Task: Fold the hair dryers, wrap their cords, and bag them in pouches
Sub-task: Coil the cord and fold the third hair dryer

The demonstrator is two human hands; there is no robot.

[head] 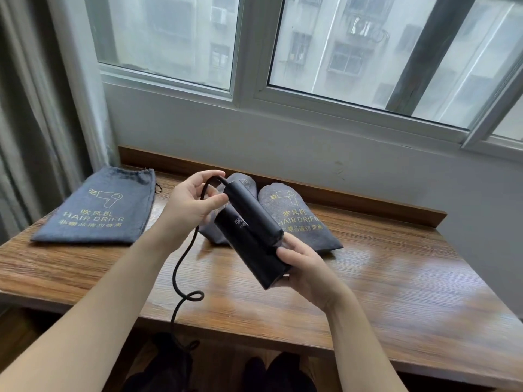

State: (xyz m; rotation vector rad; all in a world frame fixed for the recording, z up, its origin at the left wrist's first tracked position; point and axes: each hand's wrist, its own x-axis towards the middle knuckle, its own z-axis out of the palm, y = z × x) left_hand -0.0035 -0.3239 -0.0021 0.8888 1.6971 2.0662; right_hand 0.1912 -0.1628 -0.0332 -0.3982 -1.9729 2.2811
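A black folded hair dryer [249, 233] is held in the air above the wooden table [396, 278]. My right hand [305, 275] grips its lower end. My left hand [189, 202] holds the black cord [184, 258] where it leaves the dryer's upper end, thumb near the handle. The cord drops past the table's front edge with a small loop. A flat, empty grey pouch [99, 207] printed "HAIR DRIER" lies at the left. Two filled grey pouches, one [297, 216] in full view and one [240, 182] partly hidden by the dryer, sit behind my hands.
A low wooden ledge [353, 196] runs along the table's back under the window wall. A curtain [25, 123] hangs at the far left. Dark shoes [254, 374] show on the floor below the table's front edge.
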